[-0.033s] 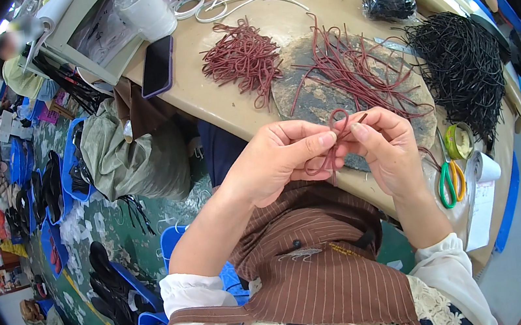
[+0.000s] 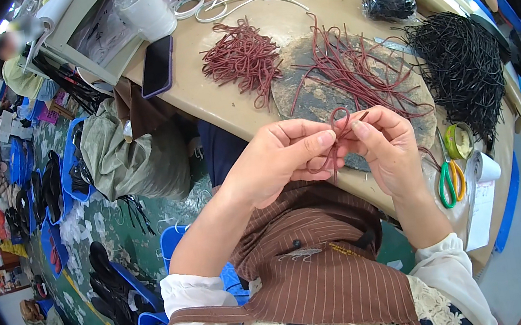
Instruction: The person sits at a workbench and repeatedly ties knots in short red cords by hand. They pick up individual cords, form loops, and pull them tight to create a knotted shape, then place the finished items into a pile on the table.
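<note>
Both my hands meet over the table's near edge, pinching one dark red cord (image 2: 337, 115) that is bent into a loop above the fingertips. My left hand (image 2: 286, 154) grips it between thumb and fingers, and a short end hangs below. Opposite, my right hand (image 2: 385, 146) pinches the same cord, a tip of it sticking out above the thumb. The crossing itself is partly hidden by my fingers. Just beyond, loose dark red cords (image 2: 353, 65) lie spread over a round, worn slab (image 2: 304, 94). To their left sits a tangled pile of shorter red cords (image 2: 240, 60).
A heap of black cords (image 2: 462, 70) lies at the right, with green-and-orange-handled scissors (image 2: 450, 185), a tape roll (image 2: 458, 141) and a paper roll (image 2: 486, 167) nearer me. A phone (image 2: 158, 67) rests at the table's left edge. White strips (image 2: 240, 4) lie farther back.
My hands stay nearly in place. The cord's lower loop beside my left fingers looks slightly smaller, and my right thumb has shifted a little.
</note>
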{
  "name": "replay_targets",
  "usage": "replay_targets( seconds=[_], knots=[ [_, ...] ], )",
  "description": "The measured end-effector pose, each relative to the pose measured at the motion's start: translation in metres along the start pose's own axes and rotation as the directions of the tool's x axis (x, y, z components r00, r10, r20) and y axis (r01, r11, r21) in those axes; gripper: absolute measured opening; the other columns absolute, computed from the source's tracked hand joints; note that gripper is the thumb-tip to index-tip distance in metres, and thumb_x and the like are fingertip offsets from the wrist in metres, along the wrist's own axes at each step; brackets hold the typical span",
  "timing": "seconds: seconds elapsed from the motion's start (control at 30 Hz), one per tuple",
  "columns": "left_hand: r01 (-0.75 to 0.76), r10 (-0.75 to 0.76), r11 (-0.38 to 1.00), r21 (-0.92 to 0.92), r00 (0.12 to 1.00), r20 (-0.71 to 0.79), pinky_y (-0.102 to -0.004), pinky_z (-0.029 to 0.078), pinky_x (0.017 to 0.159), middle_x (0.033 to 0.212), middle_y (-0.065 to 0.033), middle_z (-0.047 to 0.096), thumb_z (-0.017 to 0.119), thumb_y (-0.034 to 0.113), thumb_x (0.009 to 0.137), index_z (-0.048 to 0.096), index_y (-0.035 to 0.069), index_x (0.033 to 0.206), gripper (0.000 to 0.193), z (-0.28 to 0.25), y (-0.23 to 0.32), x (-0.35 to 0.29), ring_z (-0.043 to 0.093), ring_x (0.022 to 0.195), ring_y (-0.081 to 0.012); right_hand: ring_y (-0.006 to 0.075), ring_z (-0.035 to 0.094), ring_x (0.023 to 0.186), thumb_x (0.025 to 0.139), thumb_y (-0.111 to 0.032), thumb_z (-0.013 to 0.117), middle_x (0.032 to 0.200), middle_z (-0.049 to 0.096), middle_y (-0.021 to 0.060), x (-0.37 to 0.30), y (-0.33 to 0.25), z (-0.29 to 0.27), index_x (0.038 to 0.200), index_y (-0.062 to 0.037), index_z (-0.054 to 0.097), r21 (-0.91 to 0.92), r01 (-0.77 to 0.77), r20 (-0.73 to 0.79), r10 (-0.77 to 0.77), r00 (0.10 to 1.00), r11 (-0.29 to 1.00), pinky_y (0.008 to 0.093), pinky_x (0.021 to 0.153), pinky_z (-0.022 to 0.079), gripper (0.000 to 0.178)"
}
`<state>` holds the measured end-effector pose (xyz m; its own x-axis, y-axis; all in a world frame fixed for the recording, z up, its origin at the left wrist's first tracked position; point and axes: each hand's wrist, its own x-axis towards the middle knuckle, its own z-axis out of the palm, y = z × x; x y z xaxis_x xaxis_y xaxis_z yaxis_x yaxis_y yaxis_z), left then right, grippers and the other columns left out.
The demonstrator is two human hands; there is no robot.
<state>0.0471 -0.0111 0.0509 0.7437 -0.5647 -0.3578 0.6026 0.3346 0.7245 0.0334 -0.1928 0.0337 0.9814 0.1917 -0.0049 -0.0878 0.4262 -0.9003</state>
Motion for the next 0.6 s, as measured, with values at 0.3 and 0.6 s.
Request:
replay_targets(
  seconds=[0.3, 0.6],
  knots=[
    [-0.302, 0.311, 0.949, 0.092, 0.943, -0.114, -0.0238, 0.05, 0.071, 0.089, -0.0091, 0.062, 0.056, 0.004, 0.083, 0.056, -0.005, 0.095, 0.014, 0.008, -0.029, -0.004, 0.06, 0.079, -0.0118, 0.0165, 0.058, 0.09, 0.081, 0.002, 0.055, 0.093, 0.06, 0.0125, -0.01, 0.017, 0.02, 0.1, -0.0016, 0.043, -0.089, 0.213, -0.063, -0.219, 0.974, 0.973, 0.0289, 0.075, 0.051, 0.023],
    [-0.323, 0.335, 0.938, 0.128, 0.938, -0.087, -0.028, 0.053, 0.074, 0.098, -0.0111, 0.059, 0.057, 0.0, 0.082, 0.055, -0.005, 0.095, 0.015, 0.011, -0.029, -0.009, 0.061, 0.081, -0.0163, 0.0143, 0.06, 0.08, 0.079, 0.001, 0.059, 0.092, 0.062, 0.0147, -0.011, 0.01, 0.014, 0.106, 0.0006, 0.043, 0.041, 0.037, -0.063, -0.035, 0.997, 0.998, 0.0255, 0.069, 0.051, 0.031]
  ],
)
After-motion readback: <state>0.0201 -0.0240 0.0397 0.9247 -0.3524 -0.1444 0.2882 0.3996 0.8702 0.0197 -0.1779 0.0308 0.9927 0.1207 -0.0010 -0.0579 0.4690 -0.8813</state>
